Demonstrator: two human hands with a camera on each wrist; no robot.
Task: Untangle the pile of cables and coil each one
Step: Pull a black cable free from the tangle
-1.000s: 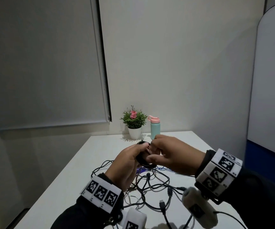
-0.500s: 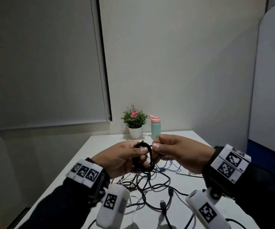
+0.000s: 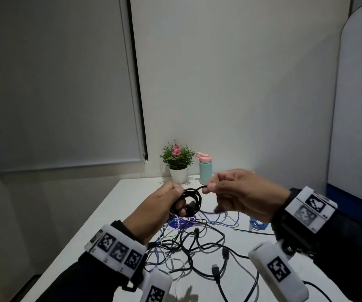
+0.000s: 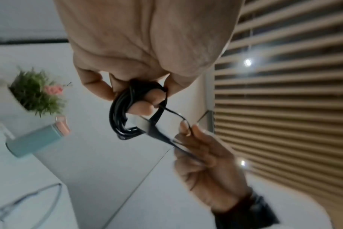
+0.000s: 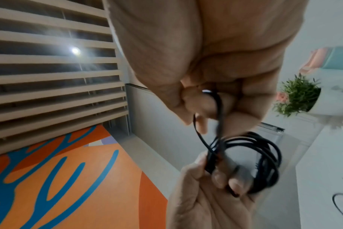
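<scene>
Left hand (image 3: 165,205) grips the coiled black cable (image 3: 190,201), right hand (image 3: 241,192) pinches its end; no writing legible

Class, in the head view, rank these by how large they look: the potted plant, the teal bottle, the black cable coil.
1. potted plant, largest.
2. black cable coil and teal bottle look alike; the coil is nearer the camera, so unranked.

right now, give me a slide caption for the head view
Left hand holds a coiled black cable while right hand pinches its free end above a tangled cable pile.
</scene>
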